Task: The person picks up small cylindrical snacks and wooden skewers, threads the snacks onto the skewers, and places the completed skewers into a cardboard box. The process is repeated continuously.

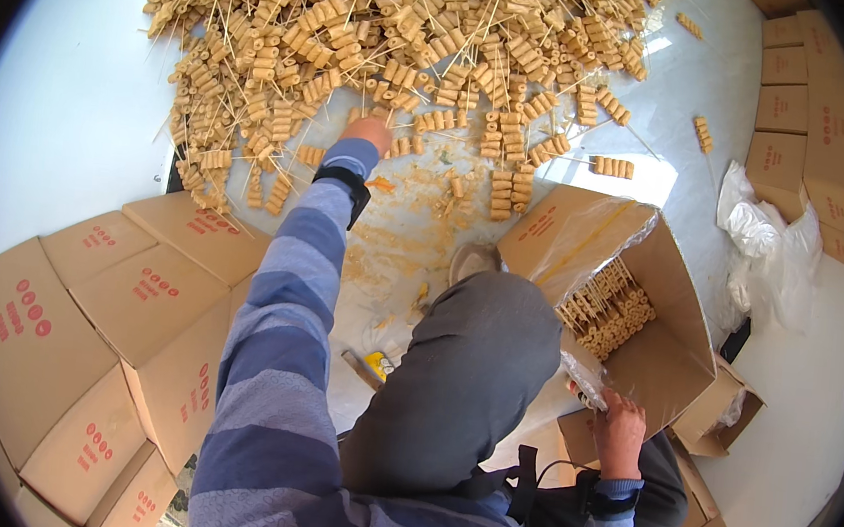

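My left hand (pixel 369 131) reaches out to the near edge of a big heap of skewers (pixel 402 31), tan coiled food pieces on thin wooden sticks. Its fingertips are at a few skewers there; the fingers are mostly hidden, so their grip does not show. My right hand (pixel 620 433) is closed on the clear plastic liner (pixel 587 380) at the near edge of an open cardboard carton (pixel 669 360). Inside that carton, skewers (pixel 607 310) lie stacked in rows along one side, sticks pointing left.
Closed cartons (pixel 87 305) are stacked at the left, more cartons (pixel 786 115) at the far right. Crumpled clear plastic bags (pixel 767 244) lie right of the open carton. Crumbs (pixel 394 236) litter the pale floor; a yellow object (pixel 379 364) lies by my knee (pixel 496 330).
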Tool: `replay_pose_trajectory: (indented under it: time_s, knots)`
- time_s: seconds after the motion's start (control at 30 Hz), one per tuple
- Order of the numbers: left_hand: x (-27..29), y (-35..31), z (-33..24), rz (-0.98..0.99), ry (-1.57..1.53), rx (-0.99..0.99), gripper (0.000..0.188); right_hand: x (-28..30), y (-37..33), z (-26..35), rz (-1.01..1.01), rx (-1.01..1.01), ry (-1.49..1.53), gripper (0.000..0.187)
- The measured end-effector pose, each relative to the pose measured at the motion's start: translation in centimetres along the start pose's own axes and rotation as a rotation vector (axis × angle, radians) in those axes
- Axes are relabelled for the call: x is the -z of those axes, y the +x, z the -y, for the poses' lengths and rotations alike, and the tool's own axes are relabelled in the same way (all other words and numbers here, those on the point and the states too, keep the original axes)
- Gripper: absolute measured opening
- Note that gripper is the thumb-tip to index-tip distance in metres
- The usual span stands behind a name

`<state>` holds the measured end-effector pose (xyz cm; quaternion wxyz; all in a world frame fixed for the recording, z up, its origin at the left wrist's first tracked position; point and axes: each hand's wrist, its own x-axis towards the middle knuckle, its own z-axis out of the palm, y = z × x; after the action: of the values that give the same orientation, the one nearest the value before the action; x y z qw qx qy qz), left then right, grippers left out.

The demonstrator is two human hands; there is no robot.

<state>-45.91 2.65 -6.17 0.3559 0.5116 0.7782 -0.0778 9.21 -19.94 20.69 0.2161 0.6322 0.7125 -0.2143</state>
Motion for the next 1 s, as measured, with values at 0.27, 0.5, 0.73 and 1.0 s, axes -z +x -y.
replay_pose_trajectory:
  time_s: [0.27, 0.5, 0.73, 1.0]
  knots:
    - [7.1, -1.4, 4.7, 0.280, -1.100, 0.259, 0.064, 0.0, -0.2, 0.3, -0.026, 0.014, 0.013, 0.030]
    - [9.3, 2.4, 0.8, 0.056, -1.452, 0.417, 0.063, 0.2, 0.2, 0.6, -0.015, 0.022, 0.017, 0.033]
    - [6.8, 4.4, -0.6, 0.130, -1.766, 0.257, 0.031, 0.5, 0.1, 0.9, 0.017, 0.036, -0.007, 0.035]
    - [5.8, 5.4, -1.3, -0.085, -1.644, 0.355, 0.023, 0.6, 0.0, 1.0, 0.033, -0.002, -0.002, 0.031]
